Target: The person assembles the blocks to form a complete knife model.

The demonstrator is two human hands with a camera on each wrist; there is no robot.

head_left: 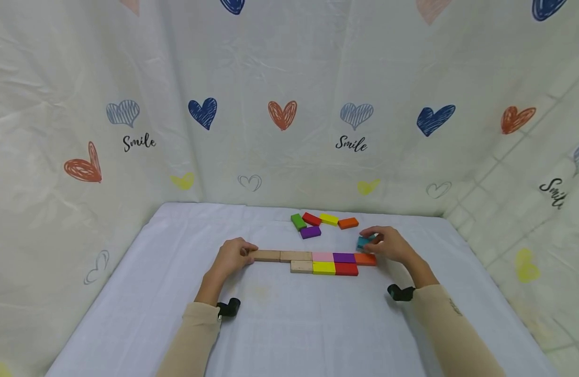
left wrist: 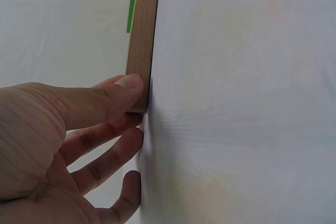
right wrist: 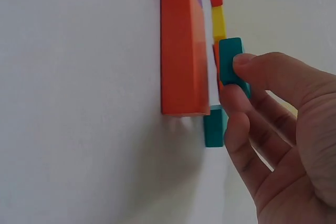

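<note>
A row of flat blocks lies on the white table. At its left end my left hand (head_left: 231, 257) pinches a plain wooden block (left wrist: 142, 40) between thumb and fingers, the other fingers loosely bent beside it. A second wooden block (head_left: 296, 256), then pink (head_left: 323, 257), purple (head_left: 344, 258) and orange (head_left: 366, 259) blocks continue the row. In front sit wooden (head_left: 301, 267), yellow (head_left: 324, 268) and red (head_left: 346, 269) blocks. Behind the orange end, my right hand (head_left: 389, 244) pinches a teal block (right wrist: 230, 59). Another teal block (right wrist: 214, 128) lies below it on the cloth.
Behind the row lie loose blocks: green (head_left: 298, 222), red (head_left: 312, 219), yellow (head_left: 329, 219), orange (head_left: 348, 223) and purple (head_left: 310, 232). A pale curtain (head_left: 313, 157) printed with hearts hangs at the table's back edge and along the sides.
</note>
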